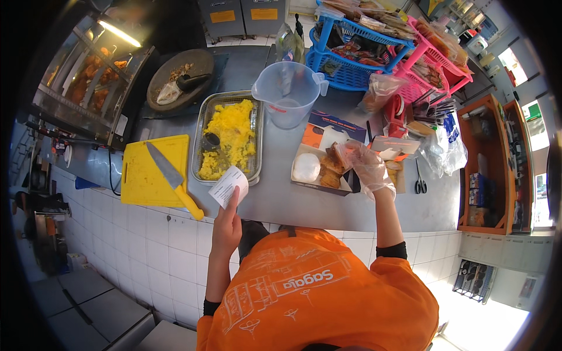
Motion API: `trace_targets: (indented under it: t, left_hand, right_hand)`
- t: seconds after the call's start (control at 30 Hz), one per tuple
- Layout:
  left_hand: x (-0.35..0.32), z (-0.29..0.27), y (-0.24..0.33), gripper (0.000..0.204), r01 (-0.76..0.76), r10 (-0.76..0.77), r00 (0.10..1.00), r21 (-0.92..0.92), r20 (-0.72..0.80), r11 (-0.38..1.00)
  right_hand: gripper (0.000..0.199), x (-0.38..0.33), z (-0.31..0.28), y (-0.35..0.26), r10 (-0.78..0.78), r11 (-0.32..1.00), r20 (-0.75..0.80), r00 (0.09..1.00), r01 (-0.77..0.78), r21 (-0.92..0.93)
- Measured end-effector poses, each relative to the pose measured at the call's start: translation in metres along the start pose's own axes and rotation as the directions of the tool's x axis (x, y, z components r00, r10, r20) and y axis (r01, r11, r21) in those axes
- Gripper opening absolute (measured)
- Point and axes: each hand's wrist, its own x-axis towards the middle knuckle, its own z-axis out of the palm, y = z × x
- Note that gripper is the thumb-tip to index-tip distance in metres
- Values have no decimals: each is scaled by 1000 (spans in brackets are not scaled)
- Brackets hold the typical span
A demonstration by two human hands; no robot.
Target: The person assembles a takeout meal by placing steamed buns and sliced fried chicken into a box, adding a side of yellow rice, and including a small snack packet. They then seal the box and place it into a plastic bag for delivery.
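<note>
My left hand (226, 227) grips a curled white paper slip (226, 188) with print on it, held at the counter's front edge. My right hand (373, 168) wears a clear plastic glove and reaches over an open cardboard food box (332, 124). Its fingers are closed at a brownish piece (336, 157); the glove blurs what exactly they grip. Inside the box lie a white rice mound (307, 168) and brown fried food (331, 177). Just right of the glove stands a second open box (396, 169), partly hidden by my hand.
To the left are a yellow cutting board (143, 175) with a knife (170, 174), a glass tray (259, 140) of yellow rice, and a stone mortar (202, 58). A clear measuring jug (287, 108), blue baskets (342, 73), pink baskets (418, 88) and scissors (420, 182) surround the boxes.
</note>
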Motion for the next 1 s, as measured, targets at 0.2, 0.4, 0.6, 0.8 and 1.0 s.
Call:
trace_targets:
  t: [0.2, 0.4, 0.6, 0.8, 1.0]
  left_hand:
    - [-7, -2, -3, 66, -12, 14, 996, 25, -86, 1000]
    - [-12, -1, -3, 67, -15, 17, 997, 28, -79, 1000]
    - [-12, -2, -6, 67, -15, 15, 998, -7, -55, 1000]
    - [-13, -1, -10, 68, 8, -8, 999, 0, -49, 1000]
    - [-8, 1, -9, 69, -10, 10, 1000, 6, -14, 1000]
  right_hand:
    - [32, -9, 11, 0, -239, 878, -173, 955, 137, -458]
    - [37, 0, 37, 12, -82, 871, 17, 996, 80, -485]
    - [27, 9, 32, 30, -418, 782, 215, 882, 471, -408]
    - [16, -6, 18, 23, -173, 981, 208, 963, 148, 127]
    - [10, -16, 29, 14, 119, 712, 211, 970, -231, 663]
